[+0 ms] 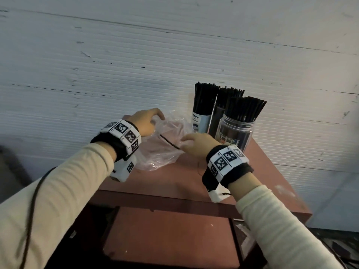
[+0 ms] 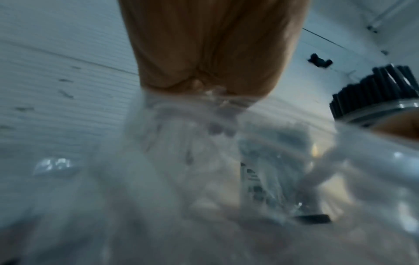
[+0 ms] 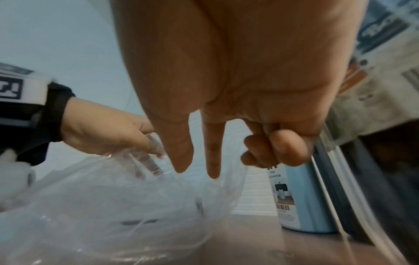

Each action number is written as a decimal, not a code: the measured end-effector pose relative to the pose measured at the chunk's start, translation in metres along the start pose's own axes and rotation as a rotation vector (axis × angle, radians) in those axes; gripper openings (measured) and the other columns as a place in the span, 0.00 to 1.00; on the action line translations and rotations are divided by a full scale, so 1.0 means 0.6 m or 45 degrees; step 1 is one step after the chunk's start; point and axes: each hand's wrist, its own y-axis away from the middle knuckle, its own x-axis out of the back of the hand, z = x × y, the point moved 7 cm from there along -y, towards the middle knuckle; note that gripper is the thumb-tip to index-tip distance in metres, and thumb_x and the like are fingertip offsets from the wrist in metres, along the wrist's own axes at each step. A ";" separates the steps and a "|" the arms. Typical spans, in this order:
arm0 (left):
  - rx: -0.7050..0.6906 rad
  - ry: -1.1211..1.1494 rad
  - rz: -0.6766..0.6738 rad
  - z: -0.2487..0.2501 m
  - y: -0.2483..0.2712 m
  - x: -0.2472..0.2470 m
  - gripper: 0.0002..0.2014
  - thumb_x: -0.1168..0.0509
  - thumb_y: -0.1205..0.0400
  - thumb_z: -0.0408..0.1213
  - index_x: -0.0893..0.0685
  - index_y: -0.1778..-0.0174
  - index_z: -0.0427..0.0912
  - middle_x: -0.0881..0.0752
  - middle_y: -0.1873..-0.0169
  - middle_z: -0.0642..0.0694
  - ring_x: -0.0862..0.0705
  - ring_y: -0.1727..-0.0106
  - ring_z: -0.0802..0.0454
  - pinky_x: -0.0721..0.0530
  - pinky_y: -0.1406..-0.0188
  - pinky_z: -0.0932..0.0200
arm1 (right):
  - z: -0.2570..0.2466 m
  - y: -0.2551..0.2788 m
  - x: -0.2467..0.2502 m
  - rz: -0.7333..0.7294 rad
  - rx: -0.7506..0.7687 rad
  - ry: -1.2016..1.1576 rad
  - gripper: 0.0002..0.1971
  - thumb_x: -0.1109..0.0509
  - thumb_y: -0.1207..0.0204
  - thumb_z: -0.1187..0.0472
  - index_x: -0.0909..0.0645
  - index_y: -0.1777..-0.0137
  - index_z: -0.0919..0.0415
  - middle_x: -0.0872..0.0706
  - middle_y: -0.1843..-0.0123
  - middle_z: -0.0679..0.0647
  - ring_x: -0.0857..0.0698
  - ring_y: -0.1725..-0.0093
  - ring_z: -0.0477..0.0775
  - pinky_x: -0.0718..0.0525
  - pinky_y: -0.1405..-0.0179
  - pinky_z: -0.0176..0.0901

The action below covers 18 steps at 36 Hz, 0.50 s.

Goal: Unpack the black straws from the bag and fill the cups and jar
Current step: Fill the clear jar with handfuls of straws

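A clear plastic bag (image 1: 161,156) lies crumpled on the reddish table (image 1: 174,183) between my hands. My left hand (image 1: 155,119) grips its far left rim, the fingers curled into the film (image 2: 158,161). My right hand (image 1: 184,141) holds the near right rim; in the right wrist view its thumb and forefinger (image 3: 197,170) point down onto the film (image 3: 102,206) and the other fingers are curled. One black straw (image 1: 169,141) lies slanted inside the bag, its near end by my right fingers. A blue-labelled cup (image 1: 201,121), a dark cup (image 1: 219,117) and a clear jar (image 1: 235,131) stand behind, packed with black straws.
A white ribbed wall (image 1: 136,65) rises right behind the table. The three containers crowd the table's back right corner, close to my right hand. A lower reddish shelf (image 1: 171,233) sits under the front edge. A dark cable (image 1: 31,210) hangs from my left sleeve.
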 end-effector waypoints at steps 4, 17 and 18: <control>0.107 0.302 0.132 -0.028 0.004 0.017 0.21 0.47 0.20 0.27 0.22 0.46 0.61 0.12 0.47 0.40 0.13 0.52 0.41 0.18 0.53 0.49 | 0.009 0.000 0.006 0.040 -0.036 -0.179 0.25 0.43 0.16 0.46 0.36 0.19 0.47 0.30 0.19 0.55 0.31 0.22 0.59 0.35 0.24 0.46; -0.081 1.116 0.409 0.015 0.037 0.069 0.11 0.34 0.16 0.40 0.25 0.39 0.50 0.18 0.48 0.44 0.16 0.65 0.65 0.18 0.59 0.62 | -0.043 0.031 0.079 0.431 0.448 -0.806 0.39 0.42 0.25 0.77 0.37 0.22 0.37 0.21 0.36 0.51 0.14 0.48 0.62 0.12 0.47 0.57; -0.079 1.132 0.389 0.017 0.038 0.067 0.18 0.27 0.22 0.47 0.26 0.41 0.54 0.19 0.45 0.44 0.14 0.56 0.59 0.16 0.52 0.58 | -0.045 0.035 0.083 0.455 0.485 -0.843 0.40 0.43 0.26 0.78 0.36 0.22 0.38 0.20 0.37 0.51 0.13 0.47 0.59 0.12 0.46 0.54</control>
